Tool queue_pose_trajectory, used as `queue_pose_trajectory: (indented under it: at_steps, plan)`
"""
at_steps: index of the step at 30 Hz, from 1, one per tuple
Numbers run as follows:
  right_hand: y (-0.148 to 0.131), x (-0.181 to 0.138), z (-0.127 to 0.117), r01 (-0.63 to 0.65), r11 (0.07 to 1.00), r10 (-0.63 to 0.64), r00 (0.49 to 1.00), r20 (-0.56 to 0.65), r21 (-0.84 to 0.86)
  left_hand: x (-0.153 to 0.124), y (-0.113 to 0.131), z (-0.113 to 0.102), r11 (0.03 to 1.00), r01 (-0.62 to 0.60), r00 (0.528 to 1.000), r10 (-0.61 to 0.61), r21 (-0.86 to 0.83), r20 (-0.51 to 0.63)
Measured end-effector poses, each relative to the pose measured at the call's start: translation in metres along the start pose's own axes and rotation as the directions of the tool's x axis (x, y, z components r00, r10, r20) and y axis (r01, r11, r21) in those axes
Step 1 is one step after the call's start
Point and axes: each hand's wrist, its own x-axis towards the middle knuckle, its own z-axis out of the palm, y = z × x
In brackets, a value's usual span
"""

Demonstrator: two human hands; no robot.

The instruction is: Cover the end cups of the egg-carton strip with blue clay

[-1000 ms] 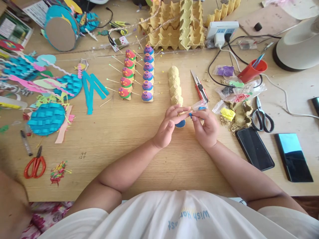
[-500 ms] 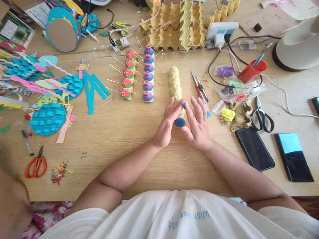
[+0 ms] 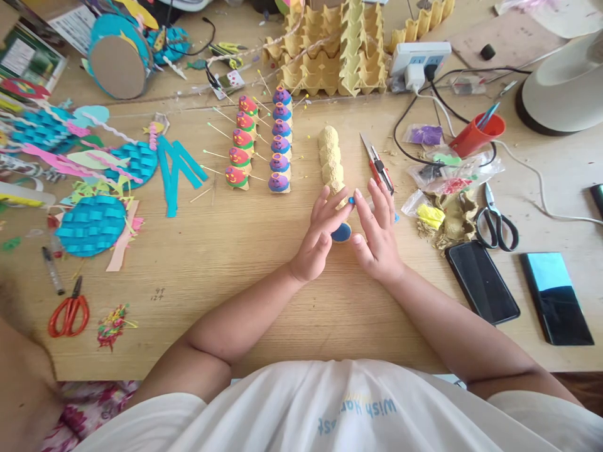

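Note:
A tiny ball of blue clay [image 3: 351, 200] is pinched between the index fingertips of my two hands. My left hand [image 3: 316, 242] presses it from the left, its other fingers loosely spread. From the right, my right hand [image 3: 375, 235] presses the same ball with its fingers apart. Under them lies a bare, tan egg-carton strip [image 3: 331, 160] with several bumps. Its near end carries a flat blue clay disc [image 3: 341, 232], partly covered by my fingers. More blue clay [image 3: 396, 217] shows behind my right fingers.
Two painted caterpillar rows, red-green [image 3: 243, 138] and purple [image 3: 281, 145], bristle with pins to the left. A utility knife [image 3: 377, 164], black-handled scissors [image 3: 494, 220], phone [image 3: 481, 281] and orange cup [image 3: 478, 135] lie right. Red scissors [image 3: 68, 314] and another person's arm [image 3: 23, 376] are left.
The blue clay piece has shifted slightly right and looks rounder between my fingertips. Both hands have moved a little, and the blue disc is covered differently by my left fingers.

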Motion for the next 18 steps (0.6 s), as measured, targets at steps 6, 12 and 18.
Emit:
queue_pose_trajectory:
  at_steps: [6,12,18]
  plan:
    - [0.0004,0.0018,-0.0016,0.067,0.998,-0.067,0.994,-0.089,-0.004,0.0004,-0.0034,0.0035,1.000,-0.025,0.999,0.024,-0.014,-0.049]
    - [0.0017,0.0006,-0.0008,0.067,0.998,-0.065,0.992,-0.108,0.011,0.0021,-0.0009,0.0030,0.998,-0.029,0.999,0.027,-0.047,-0.039]
    - [0.0065,0.0041,-0.0024,0.031,0.994,-0.010,0.981,-0.192,0.104,-0.0025,0.0031,0.0018,0.991,0.099,0.995,-0.101,-0.095,-0.016]
